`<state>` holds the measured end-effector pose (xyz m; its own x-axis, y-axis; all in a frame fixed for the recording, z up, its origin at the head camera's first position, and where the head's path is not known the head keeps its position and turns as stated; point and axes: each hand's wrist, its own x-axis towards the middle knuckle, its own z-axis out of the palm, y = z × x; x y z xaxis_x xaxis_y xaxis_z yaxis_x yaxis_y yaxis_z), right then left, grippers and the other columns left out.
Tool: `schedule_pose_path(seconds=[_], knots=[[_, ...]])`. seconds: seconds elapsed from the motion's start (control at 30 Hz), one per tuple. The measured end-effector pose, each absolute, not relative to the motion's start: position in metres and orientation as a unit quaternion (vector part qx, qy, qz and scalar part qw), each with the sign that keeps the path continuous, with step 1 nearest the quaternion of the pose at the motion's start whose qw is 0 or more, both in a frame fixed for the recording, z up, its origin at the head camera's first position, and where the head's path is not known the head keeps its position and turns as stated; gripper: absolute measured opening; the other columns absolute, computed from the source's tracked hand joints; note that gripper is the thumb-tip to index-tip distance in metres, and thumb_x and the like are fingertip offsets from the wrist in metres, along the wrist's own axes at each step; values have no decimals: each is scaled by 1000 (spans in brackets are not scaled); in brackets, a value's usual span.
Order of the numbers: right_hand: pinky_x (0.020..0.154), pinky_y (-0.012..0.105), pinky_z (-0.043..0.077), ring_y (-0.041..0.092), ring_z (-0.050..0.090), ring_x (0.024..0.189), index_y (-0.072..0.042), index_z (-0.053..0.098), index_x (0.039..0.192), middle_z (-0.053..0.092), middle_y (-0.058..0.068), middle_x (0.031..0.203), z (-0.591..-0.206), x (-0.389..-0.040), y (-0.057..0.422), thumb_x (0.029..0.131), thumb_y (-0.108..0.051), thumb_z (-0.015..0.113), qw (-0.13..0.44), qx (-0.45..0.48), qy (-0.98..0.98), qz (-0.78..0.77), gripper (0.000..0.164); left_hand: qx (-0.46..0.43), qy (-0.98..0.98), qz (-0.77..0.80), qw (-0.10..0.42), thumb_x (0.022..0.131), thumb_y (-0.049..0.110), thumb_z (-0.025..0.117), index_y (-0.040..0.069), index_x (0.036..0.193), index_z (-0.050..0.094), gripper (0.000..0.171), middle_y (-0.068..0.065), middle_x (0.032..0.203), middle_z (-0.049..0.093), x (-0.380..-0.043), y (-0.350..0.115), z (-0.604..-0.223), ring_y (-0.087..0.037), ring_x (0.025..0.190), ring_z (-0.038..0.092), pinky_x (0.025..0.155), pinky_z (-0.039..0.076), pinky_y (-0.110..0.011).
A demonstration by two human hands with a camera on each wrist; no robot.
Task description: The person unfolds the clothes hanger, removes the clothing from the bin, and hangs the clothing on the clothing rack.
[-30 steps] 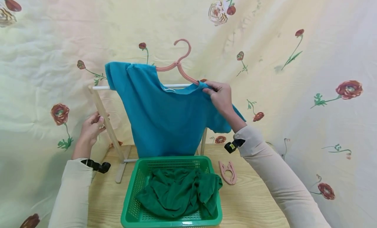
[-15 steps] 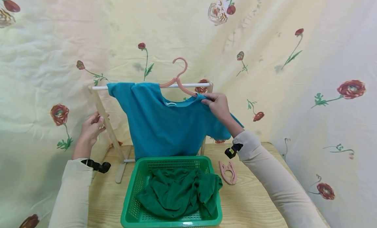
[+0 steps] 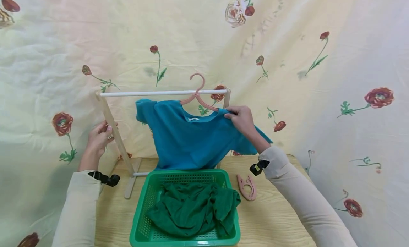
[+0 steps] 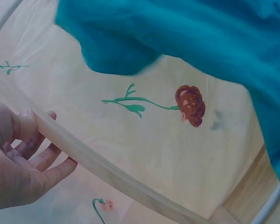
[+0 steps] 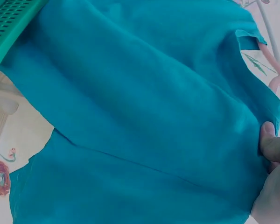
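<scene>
A blue T-shirt [image 3: 195, 140] hangs on a pink clothes hanger [image 3: 204, 102], its neckline toward me. My right hand [image 3: 241, 121] pinches the shirt at the shoulder beside the collar, thumb in front, over the hanger's arm. The hook rises above the white rail of the clothes rack [image 3: 137, 93], its stem crossing the rail; the hook's tip is higher than the rail. With the fingers and thumb of my left hand [image 3: 98, 137] I hold the rack's left wooden post [image 4: 98, 163]. The right wrist view shows my right thumb [image 5: 269, 140] on the cloth.
A green basket [image 3: 137, 218] holding dark green cloth [image 3: 191, 208] stands on the wooden table in front of the rack. A folded pink hanger [image 3: 246, 187] lies to its right. Flowered fabric [image 3: 287, 62] drapes behind and at the sides.
My right hand has lowered the shirt and hanger, then shifted them slightly right. The shirt's left sleeve has come down below the rail. My left hand has stayed on the post.
</scene>
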<state>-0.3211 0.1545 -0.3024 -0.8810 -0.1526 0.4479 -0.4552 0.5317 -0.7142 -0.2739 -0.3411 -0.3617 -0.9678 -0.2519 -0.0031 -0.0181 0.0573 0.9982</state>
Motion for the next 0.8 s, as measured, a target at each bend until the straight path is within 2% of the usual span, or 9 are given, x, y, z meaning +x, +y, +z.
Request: schedule_pose_path(seconds=[0.37, 0.47, 0.63, 0.73, 0.8], knots=[[99, 52, 56, 40, 70, 109, 3, 73, 121, 73, 25, 115, -309, -319, 174, 102, -9, 61, 161, 165, -869, 438, 26, 127, -712, -685, 88, 110, 22, 40, 20, 161, 31, 52, 14, 117, 56, -283, -335, -359, -22, 140, 43, 123, 28, -54], [99, 53, 55, 41, 71, 109, 4, 73, 120, 73, 26, 114, -309, -318, 178, 102, -9, 62, 161, 167, -872, 431, 25, 134, -709, -687, 87, 111, 22, 40, 20, 162, 30, 52, 8, 128, 57, -284, -334, -358, -22, 143, 41, 123, 28, -53], [96, 53, 56, 40, 71, 106, 2, 75, 117, 74, 25, 112, -313, -318, 182, 101, -11, 63, 158, 161, -884, 409, 24, 149, -711, -682, 89, 111, 24, 38, 22, 162, 28, 52, -2, 149, 48, -286, -331, -357, -24, 147, 38, 124, 28, -51], [93, 53, 57, 39, 71, 104, 1, 76, 117, 75, 24, 112, -316, -318, 182, 101, -12, 63, 157, 157, -889, 401, 24, 151, -707, -686, 89, 111, 23, 39, 23, 162, 29, 52, -2, 148, 48, -287, -331, -357, -23, 145, 39, 124, 27, -51], [93, 53, 57, 39, 71, 104, 1, 75, 118, 75, 24, 112, -318, -319, 182, 102, -12, 63, 158, 157, -889, 400, 24, 149, -703, -689, 90, 111, 22, 39, 22, 161, 30, 52, 0, 138, 54, -287, -331, -357, -22, 143, 40, 124, 27, -52]])
